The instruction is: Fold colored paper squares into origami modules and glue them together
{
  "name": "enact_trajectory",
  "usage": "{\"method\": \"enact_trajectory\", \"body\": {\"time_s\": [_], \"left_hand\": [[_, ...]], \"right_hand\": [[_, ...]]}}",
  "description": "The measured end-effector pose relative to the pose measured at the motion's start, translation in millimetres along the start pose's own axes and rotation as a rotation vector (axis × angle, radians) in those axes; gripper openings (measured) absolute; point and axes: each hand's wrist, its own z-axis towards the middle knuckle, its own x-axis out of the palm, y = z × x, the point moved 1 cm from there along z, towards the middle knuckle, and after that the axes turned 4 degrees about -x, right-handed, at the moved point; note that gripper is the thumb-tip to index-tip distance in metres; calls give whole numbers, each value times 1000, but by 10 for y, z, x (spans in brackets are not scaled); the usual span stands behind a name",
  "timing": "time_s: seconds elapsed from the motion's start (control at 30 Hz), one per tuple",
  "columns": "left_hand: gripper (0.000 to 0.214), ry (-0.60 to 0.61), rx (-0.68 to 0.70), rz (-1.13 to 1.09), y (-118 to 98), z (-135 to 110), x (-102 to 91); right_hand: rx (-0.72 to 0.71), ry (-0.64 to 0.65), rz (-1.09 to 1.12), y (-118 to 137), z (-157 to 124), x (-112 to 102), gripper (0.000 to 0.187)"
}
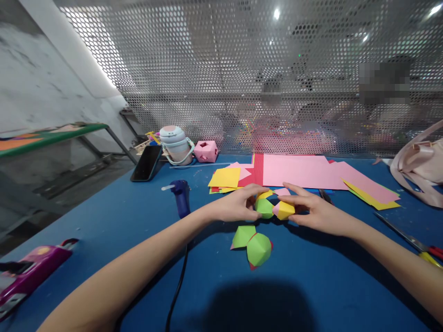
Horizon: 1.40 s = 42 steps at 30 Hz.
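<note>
My left hand (241,203) and my right hand (311,210) grip a folded paper piece (265,208) from its two sides. It is made of green, yellow and pink parts, with a dark gap in its middle. The fingers of both hands are closed on its edges. Just below it on the blue table lies a second folded paper piece (259,249), green with red and pink tips. A blue glue gun (181,198) with a pale stick in it stands left of my left hand, its black cable running toward the front.
Pink sheets (294,170) and yellow squares (226,177) lie behind my hands. A bottle (175,145), a phone (146,163) and a pink paper cube (206,151) stand back left. Scissors (411,240) lie right, a purple tool (38,272) left. Perforated metal (221,69) closes the back.
</note>
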Motion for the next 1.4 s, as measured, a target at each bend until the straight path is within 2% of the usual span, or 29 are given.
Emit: {"method": "enact_trajectory", "body": {"time_s": [0.27,0.43,0.53,0.8,1.03,1.2,1.4], "left_hand": [[63,-14,23,-13,13,-3,36],[64,-78,35,-7,54,4,70],[65,-89,34,-18,82,8,102],[64,-90,43,-56,71,-3,155],[59,-98,-8,-59,10,-11,146],[62,-71,-113,-213,-5,-1,125],[64,-53,-142,-226,18,5,111]], "right_hand": [[17,-44,-8,25,-9,43,56],[132,-128,162,-71,14,81,74],[187,-121,305,-126,23,126,78],[170,-150,356,-151,32,210,77],[146,-220,263,-136,29,221,68],[183,-204,477,-162,44,221,53],[195,-201,616,-156,63,240,57]]}}
